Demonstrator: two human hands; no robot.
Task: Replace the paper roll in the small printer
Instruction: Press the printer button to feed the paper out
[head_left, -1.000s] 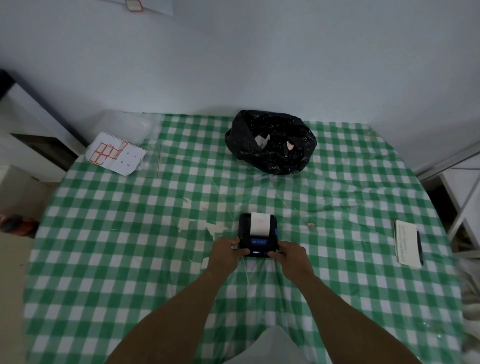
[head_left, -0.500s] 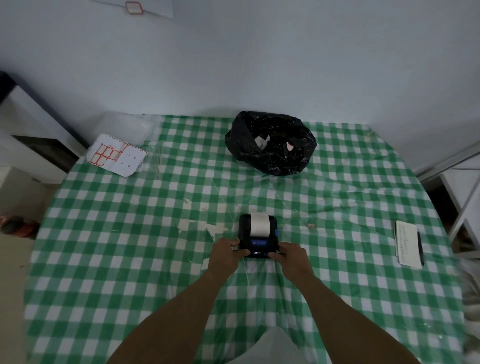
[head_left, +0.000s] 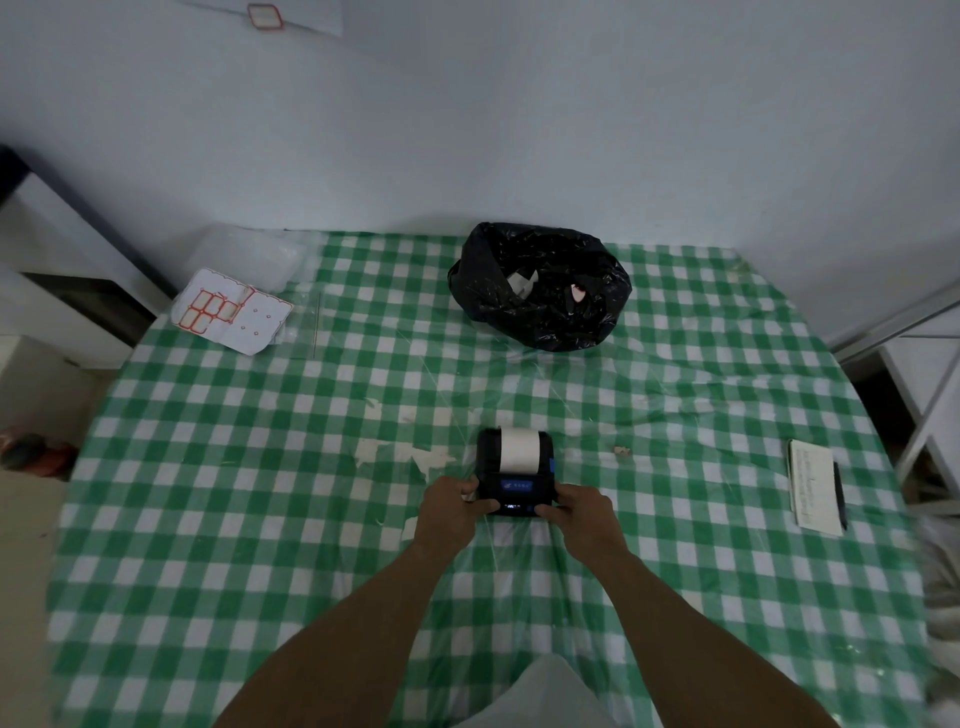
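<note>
A small black printer (head_left: 516, 486) sits in the middle of the green checked table (head_left: 260, 493). White paper (head_left: 519, 449) lies over its top, coming out of the slot. My left hand (head_left: 449, 512) grips the printer's near left corner, thumb on top. My right hand (head_left: 584, 514) holds the near right corner, with its fingers over the lit front panel. Whether the lid is latched is not clear.
A black plastic bag (head_left: 540, 286) with scraps of paper inside stands at the far side of the table. A sheet of red-bordered labels (head_left: 228, 314) lies at the far left, beside clear plastic packaging. A notepad with a pen (head_left: 815, 486) lies at the right edge.
Both hands stay on the printer's near corners. The printer has barely shifted; nothing else moved.
</note>
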